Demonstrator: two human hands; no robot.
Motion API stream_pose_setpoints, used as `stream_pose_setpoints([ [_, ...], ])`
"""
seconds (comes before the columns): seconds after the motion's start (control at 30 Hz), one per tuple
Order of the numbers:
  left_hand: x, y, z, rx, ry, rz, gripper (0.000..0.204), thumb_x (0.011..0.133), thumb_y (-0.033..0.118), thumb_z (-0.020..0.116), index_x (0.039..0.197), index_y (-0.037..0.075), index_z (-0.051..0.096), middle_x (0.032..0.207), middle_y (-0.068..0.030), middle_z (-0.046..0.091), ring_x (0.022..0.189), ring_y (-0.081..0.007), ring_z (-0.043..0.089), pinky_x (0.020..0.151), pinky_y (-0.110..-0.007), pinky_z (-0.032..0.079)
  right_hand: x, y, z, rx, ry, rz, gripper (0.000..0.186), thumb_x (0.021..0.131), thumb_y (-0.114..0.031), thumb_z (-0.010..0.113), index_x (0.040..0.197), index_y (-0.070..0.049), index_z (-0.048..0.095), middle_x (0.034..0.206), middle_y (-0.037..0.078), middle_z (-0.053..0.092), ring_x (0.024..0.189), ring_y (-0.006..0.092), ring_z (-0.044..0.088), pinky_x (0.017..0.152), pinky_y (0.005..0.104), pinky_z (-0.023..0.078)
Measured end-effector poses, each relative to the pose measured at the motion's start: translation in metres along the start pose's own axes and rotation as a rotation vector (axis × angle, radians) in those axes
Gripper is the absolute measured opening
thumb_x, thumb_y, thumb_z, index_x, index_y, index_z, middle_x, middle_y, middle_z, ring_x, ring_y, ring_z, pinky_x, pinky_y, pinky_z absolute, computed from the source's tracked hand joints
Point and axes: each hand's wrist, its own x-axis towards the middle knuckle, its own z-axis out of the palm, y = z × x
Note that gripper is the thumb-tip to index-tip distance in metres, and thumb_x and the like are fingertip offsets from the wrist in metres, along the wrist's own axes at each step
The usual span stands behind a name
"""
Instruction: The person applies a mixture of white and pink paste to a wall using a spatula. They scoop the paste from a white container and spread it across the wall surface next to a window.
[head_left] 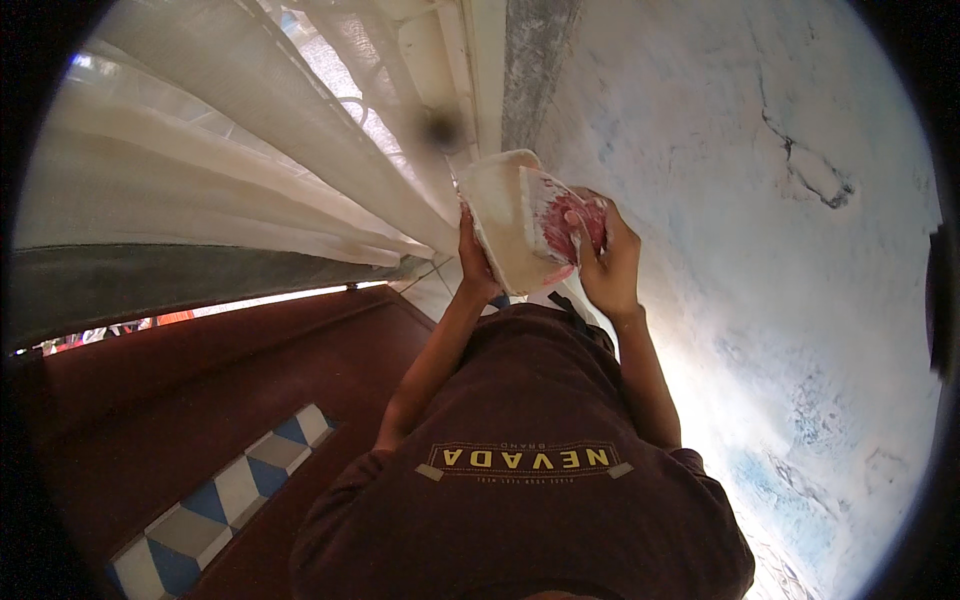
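In front of my chest I hold a shallow off-white plastic tub, tilted, its inside smeared with pale paste. My left hand grips its left side, fingers closed around the edge and partly hidden beneath it. My right hand is closed on a flat red scraper coated with white paste, thumb lying across its face. The scraper's broad white edge rests over the right part of the tub; whether it presses on the inside I cannot tell.
A whitish wall with bluish patches and a crack rises close on my right. Sheer pale curtains hang at the left, above a dark red-brown surface with a blue, grey and white patterned strip.
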Motion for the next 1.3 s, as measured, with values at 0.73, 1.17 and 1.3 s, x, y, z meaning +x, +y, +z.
stream_pose_setpoints([
  [0.73,-0.001,-0.009,-0.008,-0.020,-0.016,0.015,0.075,0.105,0.064,0.036,0.156,0.009,0.038,0.148,-0.0153,0.053,0.132,-0.0311,0.056,0.113,-0.048,0.046,-0.007,0.010,0.044,-0.029,0.167,-0.182,0.019,0.101,-0.006,0.057,0.118,0.002,0.059,0.105,0.025,0.071,0.092,0.0427,0.072,0.081,0.0457,0.057],
  [1.17,-0.004,-0.001,-0.012,0.003,0.022,0.024,0.086,0.099,0.073,0.039,0.159,0.010,0.034,0.154,-0.0184,0.047,0.139,-0.0380,0.049,0.117,-0.056,0.039,-0.009,0.009,0.015,0.274,0.064,0.185,0.056,0.099,0.000,0.063,0.147,-0.007,0.034,0.096,0.015,0.073,0.087,0.0187,0.070,0.078,0.0325,0.055],
  [1.3,-0.009,-0.001,-0.002,-0.003,0.019,0.039,0.086,0.100,0.072,0.039,0.159,0.009,0.033,0.153,-0.0191,0.048,0.137,-0.0379,0.051,0.116,-0.056,0.041,-0.019,0.018,0.008,0.118,-0.004,0.227,0.040,0.098,0.000,0.066,0.134,-0.003,0.051,0.097,0.011,0.075,0.086,0.0157,0.069,0.077,0.0303,0.054],
])
